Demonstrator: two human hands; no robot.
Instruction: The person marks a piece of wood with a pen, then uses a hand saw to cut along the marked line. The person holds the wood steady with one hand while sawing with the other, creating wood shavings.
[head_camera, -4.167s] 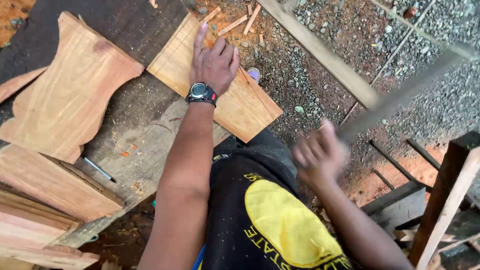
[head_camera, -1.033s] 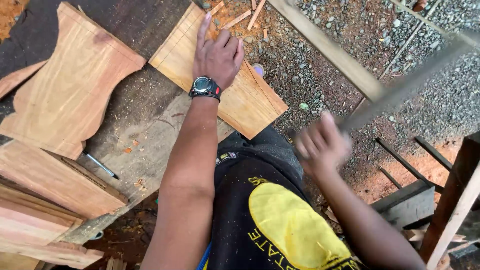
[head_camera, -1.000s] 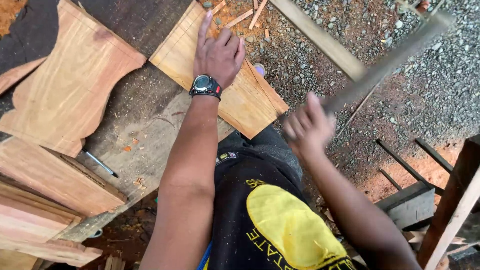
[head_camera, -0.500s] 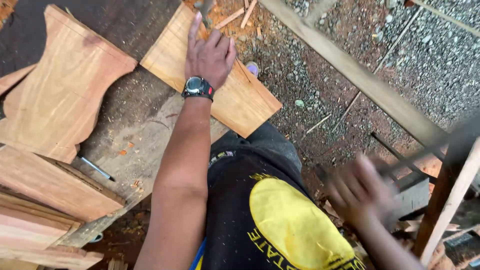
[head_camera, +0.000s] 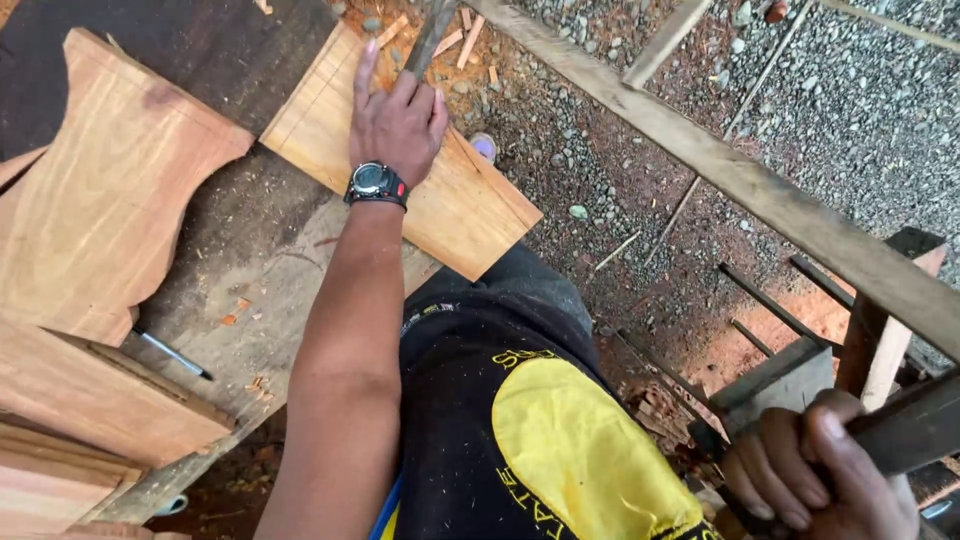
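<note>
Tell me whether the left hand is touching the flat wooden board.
Touching: the head view shows the left hand pressed palm-down on the wooden board, fingers spread, no gap visible.

**Hidden and cut off**

The right hand (head_camera: 815, 470) is cut by the near edge; its palm and wrist lie out of sight. The dark handle (head_camera: 900, 430) it grips runs off the right edge, so its working end cannot be told. The left hand (head_camera: 398, 120) covers part of the board (head_camera: 470, 205). A blurred tool (head_camera: 430, 35) above its fingers leaves the far edge. The curved plank (head_camera: 100, 200) is clipped at left.
</note>
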